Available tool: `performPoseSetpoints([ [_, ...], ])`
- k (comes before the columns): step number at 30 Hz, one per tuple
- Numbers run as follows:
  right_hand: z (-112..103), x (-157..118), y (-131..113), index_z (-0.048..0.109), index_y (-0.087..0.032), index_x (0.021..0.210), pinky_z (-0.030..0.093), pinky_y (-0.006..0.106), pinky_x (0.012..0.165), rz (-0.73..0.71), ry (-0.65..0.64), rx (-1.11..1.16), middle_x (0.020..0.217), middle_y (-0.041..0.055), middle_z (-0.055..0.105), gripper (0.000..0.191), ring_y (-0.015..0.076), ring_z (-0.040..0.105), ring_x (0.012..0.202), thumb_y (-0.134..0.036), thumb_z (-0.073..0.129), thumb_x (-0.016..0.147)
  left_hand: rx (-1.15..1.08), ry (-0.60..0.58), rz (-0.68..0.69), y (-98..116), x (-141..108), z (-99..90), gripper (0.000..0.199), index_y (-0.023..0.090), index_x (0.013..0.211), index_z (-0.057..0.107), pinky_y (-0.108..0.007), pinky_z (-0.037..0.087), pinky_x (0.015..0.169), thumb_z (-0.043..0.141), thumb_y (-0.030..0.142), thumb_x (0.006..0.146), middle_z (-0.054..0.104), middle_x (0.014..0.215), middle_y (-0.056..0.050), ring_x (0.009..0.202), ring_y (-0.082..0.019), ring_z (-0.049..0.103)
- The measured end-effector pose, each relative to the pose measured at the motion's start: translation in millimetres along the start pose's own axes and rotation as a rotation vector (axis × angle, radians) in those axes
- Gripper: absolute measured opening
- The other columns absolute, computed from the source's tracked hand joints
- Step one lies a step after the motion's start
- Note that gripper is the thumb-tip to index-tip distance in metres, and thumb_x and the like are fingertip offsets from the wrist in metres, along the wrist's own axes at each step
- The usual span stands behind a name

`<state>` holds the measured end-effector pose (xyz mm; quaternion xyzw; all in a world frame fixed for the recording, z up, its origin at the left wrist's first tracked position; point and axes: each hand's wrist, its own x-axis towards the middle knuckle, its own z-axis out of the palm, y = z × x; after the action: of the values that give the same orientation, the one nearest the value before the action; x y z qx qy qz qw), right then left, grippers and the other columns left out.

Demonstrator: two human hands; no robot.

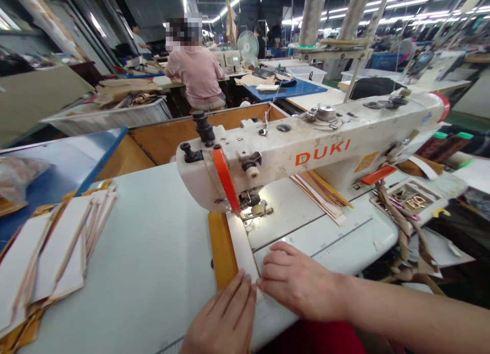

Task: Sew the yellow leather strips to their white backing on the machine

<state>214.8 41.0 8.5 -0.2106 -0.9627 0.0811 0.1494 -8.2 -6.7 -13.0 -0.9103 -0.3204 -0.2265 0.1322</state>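
A long white strip (241,242) with an ochre, leather-like panel (221,247) along its left side lies under the needle area of the sewing machine (268,155). My left hand (225,315) rests on its near part, fingers stretched out and flat, fingertips pressing the white surface; the thumb is hidden. From the right, my right hand (298,280) has curled fingers closed at the strip's right edge, close to the left fingertips. A lit presser foot (252,216) stands at the strip's far end.
Stacked white-and-ochre pieces (65,242) lie at the left of the table. More strips (321,196) sit behind the needle, under the machine arm. At right is a tray of metal fittings (411,198). Farther back, a person in a pink top (195,73) sits at another machine.
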Motion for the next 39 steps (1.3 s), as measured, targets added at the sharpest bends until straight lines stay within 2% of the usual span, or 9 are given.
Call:
performPoseSetpoints([
  [6, 4.9, 17.5, 24.6, 0.061, -0.016, 0.088, 0.033, 0.036, 0.094, 0.011, 0.041, -0.041, 0.086, 0.003, 0.061, 0.02, 0.0188, 0.047, 0.09, -0.019, 0.044, 0.099, 0.059, 0.008, 0.02, -26.3, 17.4, 4.1, 0.034, 0.012, 0.104, 0.068, -0.03, 0.049, 0.093, 0.037, 0.007, 0.092, 0.072, 0.109, -0.01, 0.106, -0.02, 0.065],
  [17, 14.6, 47.9, 59.9, 0.062, -0.018, 0.084, 0.032, 0.035, 0.088, 0.079, 0.183, -0.162, 0.084, 0.0012, 0.062, 0.02, 0.018, 0.048, 0.088, -0.023, 0.049, 0.098, 0.215, 0.006, 0.147, -71.2, 40.4, 18.0, 0.037, 0.011, 0.102, 0.068, -0.029, 0.051, 0.089, 0.033, 0.003, 0.091, 0.073, 0.102, -0.008, 0.1, -0.019, 0.067],
  [21, 18.0, 54.0, 62.5, 0.062, -0.018, 0.085, 0.033, 0.033, 0.084, 0.15, 0.242, -0.183, 0.084, 0.0017, 0.062, 0.016, 0.0186, 0.049, 0.087, -0.021, 0.051, 0.096, 0.15, 0.067, 0.048, -87.1, 46.2, 28.8, 0.03, 0.011, 0.106, 0.064, -0.029, 0.053, 0.087, 0.036, 0.012, 0.094, 0.072, 0.103, -0.01, 0.099, -0.019, 0.068],
  [25, 19.8, 55.3, 61.5, 0.062, -0.017, 0.078, 0.033, 0.032, 0.082, 0.164, 0.288, -0.21, 0.082, 0.0018, 0.063, 0.02, 0.0186, 0.049, 0.086, -0.02, 0.051, 0.095, 0.119, 0.062, -0.032, -97.6, 51.9, 34.3, 0.029, 0.012, 0.102, 0.062, -0.03, 0.056, 0.079, 0.034, 0.018, 0.096, 0.073, 0.096, -0.01, 0.086, -0.019, 0.07],
  [28, 20.0, 55.2, 61.0, 0.06, -0.018, 0.073, 0.033, 0.032, 0.079, 0.186, 0.295, -0.215, 0.081, 0.0013, 0.063, 0.025, 0.0181, 0.049, 0.083, -0.02, 0.051, 0.096, 0.089, 0.055, -0.043, -101.5, 54.6, 36.4, 0.029, 0.014, 0.098, 0.063, -0.029, 0.056, 0.076, 0.035, 0.018, 0.095, 0.073, 0.09, -0.008, 0.082, -0.019, 0.071],
  [34, 16.6, 52.0, 59.8, 0.063, -0.018, 0.073, 0.035, 0.031, 0.081, 0.169, 0.302, -0.215, 0.079, 0.0018, 0.064, 0.022, 0.0186, 0.05, 0.083, -0.02, 0.052, 0.093, 0.111, 0.03, -0.1, -102.8, 54.9, 41.0, 0.032, 0.016, 0.101, 0.065, -0.029, 0.056, 0.079, 0.034, 0.018, 0.095, 0.074, 0.095, -0.008, 0.088, -0.019, 0.071],
  [36, 14.6, 49.5, 57.6, 0.064, -0.018, 0.077, 0.036, 0.031, 0.081, 0.162, 0.327, -0.208, 0.078, 0.0026, 0.063, 0.019, 0.0189, 0.05, 0.081, -0.02, 0.053, 0.092, 0.136, 0.035, -0.102, -96.9, 47.0, 36.1, 0.034, 0.017, 0.103, 0.065, -0.028, 0.056, 0.083, 0.032, 0.017, 0.094, 0.074, 0.099, -0.007, 0.093, -0.018, 0.07],
  [39, 12.7, 45.7, 54.0, 0.066, -0.017, 0.082, 0.037, 0.031, 0.077, 0.153, 0.375, -0.198, 0.074, 0.004, 0.062, 0.018, 0.019, 0.049, 0.077, -0.018, 0.051, 0.092, 0.158, 0.032, -0.125, -76.6, 20.3, 20.0, 0.032, 0.016, 0.107, 0.065, -0.027, 0.055, 0.088, 0.036, 0.016, 0.093, 0.073, 0.107, -0.008, 0.098, -0.017, 0.069],
])
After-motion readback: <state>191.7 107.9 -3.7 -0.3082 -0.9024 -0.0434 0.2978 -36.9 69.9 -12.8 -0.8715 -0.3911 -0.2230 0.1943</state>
